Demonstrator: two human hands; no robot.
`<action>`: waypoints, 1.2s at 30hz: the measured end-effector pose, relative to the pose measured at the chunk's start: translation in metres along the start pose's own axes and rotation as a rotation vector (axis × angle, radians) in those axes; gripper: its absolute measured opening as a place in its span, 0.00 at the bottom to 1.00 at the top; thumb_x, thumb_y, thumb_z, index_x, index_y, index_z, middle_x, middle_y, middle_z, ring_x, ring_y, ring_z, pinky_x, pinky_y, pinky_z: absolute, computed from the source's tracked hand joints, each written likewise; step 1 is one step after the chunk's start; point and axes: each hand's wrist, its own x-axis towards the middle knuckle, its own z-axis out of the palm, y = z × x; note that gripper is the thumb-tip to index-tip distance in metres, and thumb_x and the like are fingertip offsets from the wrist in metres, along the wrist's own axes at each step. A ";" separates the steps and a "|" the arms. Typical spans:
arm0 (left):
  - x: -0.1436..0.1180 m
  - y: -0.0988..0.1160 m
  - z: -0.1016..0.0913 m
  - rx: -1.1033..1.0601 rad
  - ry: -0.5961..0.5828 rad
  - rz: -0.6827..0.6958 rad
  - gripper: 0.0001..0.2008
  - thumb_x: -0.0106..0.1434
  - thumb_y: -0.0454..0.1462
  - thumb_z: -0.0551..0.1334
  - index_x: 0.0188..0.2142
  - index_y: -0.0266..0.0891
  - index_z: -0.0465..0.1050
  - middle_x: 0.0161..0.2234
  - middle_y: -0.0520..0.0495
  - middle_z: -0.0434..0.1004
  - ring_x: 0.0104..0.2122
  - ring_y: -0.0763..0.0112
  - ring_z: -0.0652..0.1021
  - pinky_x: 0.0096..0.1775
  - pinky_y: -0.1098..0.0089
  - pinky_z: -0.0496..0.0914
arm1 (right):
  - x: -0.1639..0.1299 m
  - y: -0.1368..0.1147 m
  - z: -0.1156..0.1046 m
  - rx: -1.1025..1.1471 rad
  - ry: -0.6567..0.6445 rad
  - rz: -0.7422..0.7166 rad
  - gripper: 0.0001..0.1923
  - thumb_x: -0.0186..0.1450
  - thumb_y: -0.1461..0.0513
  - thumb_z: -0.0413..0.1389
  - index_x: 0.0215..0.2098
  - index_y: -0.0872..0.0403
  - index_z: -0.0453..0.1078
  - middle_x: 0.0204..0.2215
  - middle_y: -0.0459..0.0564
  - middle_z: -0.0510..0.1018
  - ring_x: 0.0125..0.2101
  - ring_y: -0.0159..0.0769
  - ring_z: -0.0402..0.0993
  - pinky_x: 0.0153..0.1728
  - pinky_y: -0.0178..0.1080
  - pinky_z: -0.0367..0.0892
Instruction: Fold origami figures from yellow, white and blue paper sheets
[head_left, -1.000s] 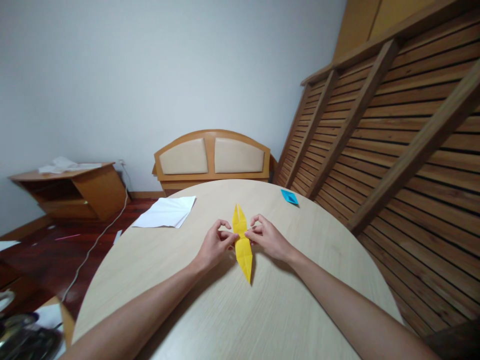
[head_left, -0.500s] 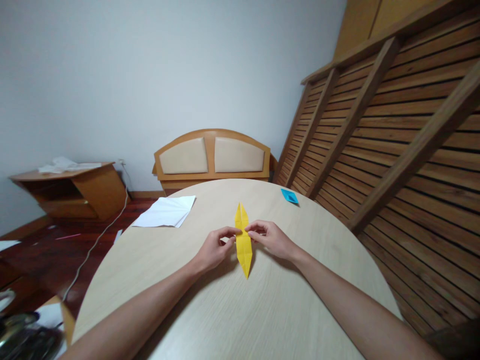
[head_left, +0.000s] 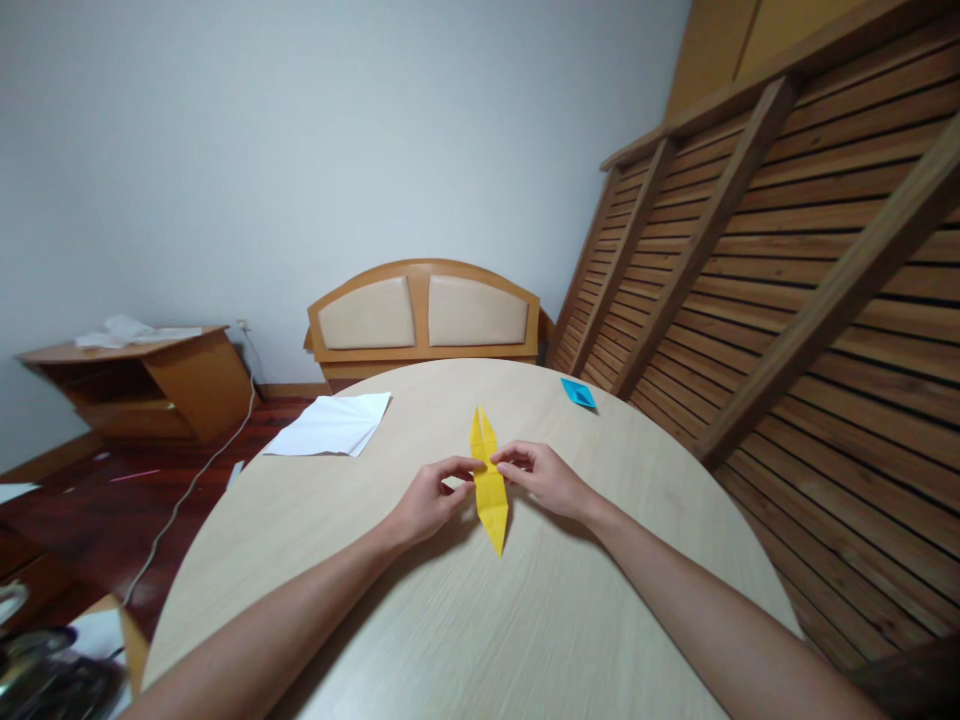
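Note:
A long yellow folded paper [head_left: 492, 497] with pointed ends is held upright-lengthwise before me, over the middle of the round table [head_left: 420, 640]. Its far end is split into two narrow points, and crease lines show on the near half. My left hand [head_left: 435, 495] pinches its left edge near the middle between thumb and index finger. From the other side my right hand [head_left: 545, 478] grips the right edge at about the same height. The fingertips partly cover the paper's centre.
White paper sheets [head_left: 328, 424] lie at the table's far left. A small blue folded paper [head_left: 578, 393] sits near the far right edge. Beyond are a wooden headboard [head_left: 422, 310], a slatted wooden frame [head_left: 750, 270] leaning at right, and a low cabinet [head_left: 180, 385] at left.
The yellow paper's near tip has swung slightly to the right, and the gap between its far points looks a little wider. Both hands stay nearly in place.

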 end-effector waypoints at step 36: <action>0.000 0.000 -0.003 0.122 0.028 0.104 0.10 0.59 0.39 0.62 0.38 0.38 0.78 0.39 0.44 0.81 0.38 0.64 0.80 0.30 0.73 0.73 | -0.005 -0.005 -0.002 -0.050 -0.062 -0.009 0.13 0.60 0.59 0.60 0.42 0.56 0.76 0.36 0.52 0.81 0.33 0.36 0.76 0.33 0.37 0.69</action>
